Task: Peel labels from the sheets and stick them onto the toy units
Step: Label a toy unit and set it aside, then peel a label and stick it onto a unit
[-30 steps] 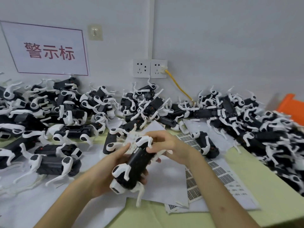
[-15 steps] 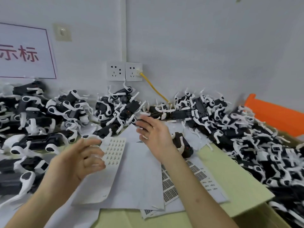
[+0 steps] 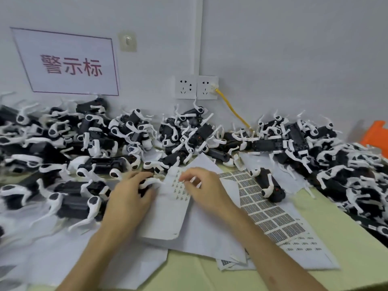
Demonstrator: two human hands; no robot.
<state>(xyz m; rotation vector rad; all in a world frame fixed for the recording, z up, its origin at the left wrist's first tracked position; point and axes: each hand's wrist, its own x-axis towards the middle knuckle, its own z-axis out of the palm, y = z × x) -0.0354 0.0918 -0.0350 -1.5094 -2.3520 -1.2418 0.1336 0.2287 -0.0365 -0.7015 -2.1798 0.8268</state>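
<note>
Left hand (image 3: 130, 198): fingers lie over a toy unit (image 3: 149, 181); grip unclear.
Right hand (image 3: 201, 185): fingers curled at label sheet (image 3: 168, 211); pinch unclear.
Risk: peeled hastily, a label may fold onto itself.

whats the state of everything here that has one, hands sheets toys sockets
left hand, grips a toy unit
right hand, fingers curled onto the small-label sheet, pinch unclear
grid label sheet, flat, partly covered by paper
lone toy unit, lying down, no hand on it
left socket, empty
right socket, yellow cable plugged in
</note>
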